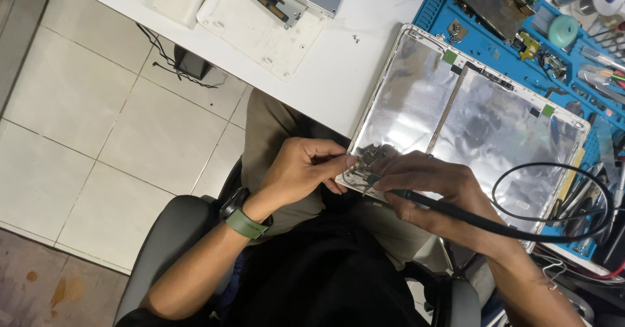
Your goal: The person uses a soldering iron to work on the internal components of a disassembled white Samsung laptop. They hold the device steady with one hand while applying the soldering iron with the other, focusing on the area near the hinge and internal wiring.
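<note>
I've got the white laptop lid shell (478, 115), foil-lined side up, lying across the white desk (338, 67) and the blue repair mat (456, 34), its near corner jutting toward my lap. My left hand (303, 171) pinches that corner at the hinge bracket (364, 161), fingers closed tight on it. My right hand (433, 187) is wrapped around a slim black soldering-iron handle (430, 203), tip down by the bracket, cord (553, 203) looping off to the right. I'd call this working the hinge corner. Next calls for a steady tip and a firm brace, clear of the foil.
</note>
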